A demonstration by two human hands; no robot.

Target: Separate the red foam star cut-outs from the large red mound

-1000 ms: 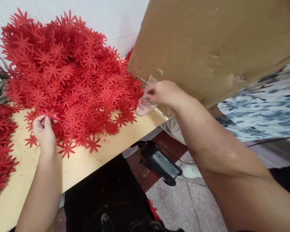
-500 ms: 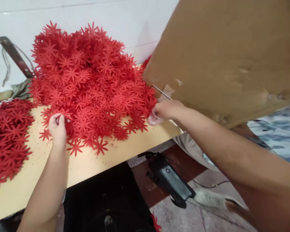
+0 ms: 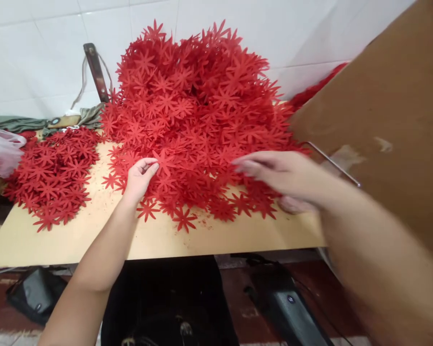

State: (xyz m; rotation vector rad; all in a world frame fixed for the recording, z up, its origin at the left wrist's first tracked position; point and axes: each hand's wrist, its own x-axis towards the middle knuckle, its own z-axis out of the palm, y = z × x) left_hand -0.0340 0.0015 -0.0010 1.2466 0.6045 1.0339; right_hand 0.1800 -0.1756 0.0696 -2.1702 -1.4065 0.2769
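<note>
Red flower shapes (image 3: 220, 101) rise in a tall heap on the pale, smooth tabletop (image 3: 159, 240), against a wall of glossy white tiles (image 3: 50, 53). At the right leans a brown cardboard sheet (image 3: 393, 110), scuffed, with a light patch on its face. A smaller, darker red pile (image 3: 54, 178) lies left of the heap, and beside it a crinkled white plastic bag (image 3: 3, 149) has come into view as the camera has swung left.

The right hand (image 3: 292, 175) has left its place by the cardboard and is now in front of the heap's right part, blurred, its fingers stretched toward the left; whether they grip anything cannot be told. The clear cup (image 3: 296, 204) it was at is now mostly hidden behind the wrist. A thin metal rod (image 3: 334, 164) slants across the cardboard.

The left hand (image 3: 139, 180), in front of the heap, still has its thumb and fingers closed together, pinching the edge of a single red flower (image 3: 165, 162). That flower is flat and thin, bright red, with narrow pointed petals spread around its middle and facing the camera.
</note>
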